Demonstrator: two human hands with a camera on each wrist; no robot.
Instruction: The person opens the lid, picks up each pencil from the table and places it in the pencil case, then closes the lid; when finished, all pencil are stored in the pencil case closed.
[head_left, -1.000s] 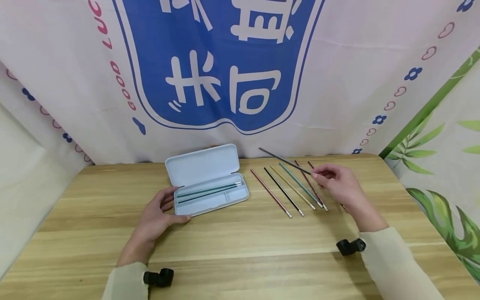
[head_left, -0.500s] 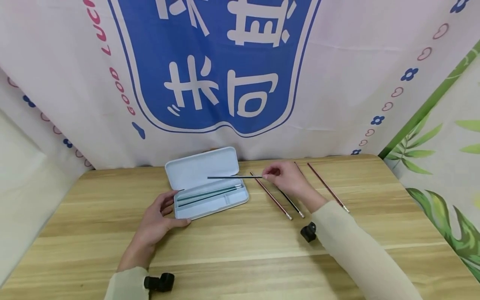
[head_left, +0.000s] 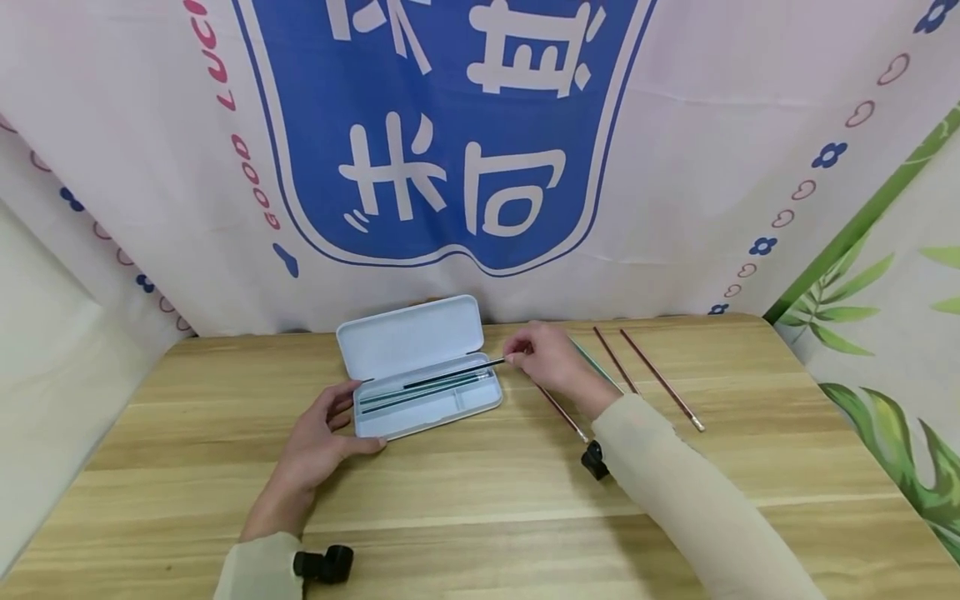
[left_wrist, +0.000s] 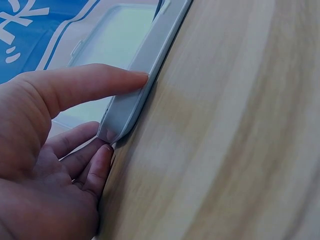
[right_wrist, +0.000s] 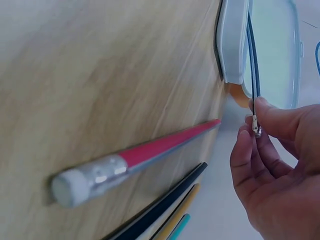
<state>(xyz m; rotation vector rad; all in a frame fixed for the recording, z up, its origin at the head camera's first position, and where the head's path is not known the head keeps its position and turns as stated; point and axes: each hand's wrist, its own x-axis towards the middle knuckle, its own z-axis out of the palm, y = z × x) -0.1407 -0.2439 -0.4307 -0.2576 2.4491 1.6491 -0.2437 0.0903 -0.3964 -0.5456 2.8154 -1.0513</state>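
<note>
A pale blue pencil case [head_left: 408, 337] lies open, its lid tilted back against the cloth. Several dark green pencils [head_left: 420, 393] lie in its tray. My left hand [head_left: 315, 437] holds the case at its left end; in the left wrist view the thumb [left_wrist: 110, 82] presses on the front wall and the other fingers curl at the corner. Between thumb and fingers, my right hand [head_left: 551, 358] pinches a dark pencil [head_left: 459, 372] near its metal-banded end, at the right end of the case. The pencil slants down to the left over the tray.
Right of the case lie loose pencils on the wooden table [head_left: 450, 517]: a red one [right_wrist: 155, 147], a black one [right_wrist: 170, 200], a yellow one [right_wrist: 181, 209], a teal one [head_left: 595, 363] and dark red ones [head_left: 662, 379]. My right forearm covers some. A printed cloth [head_left: 675, 208] hangs behind.
My right hand has carried the dark pencil left from the loose pencils to the case, and the pencil now slants down over the tray. My left hand keeps its hold on the case.
</note>
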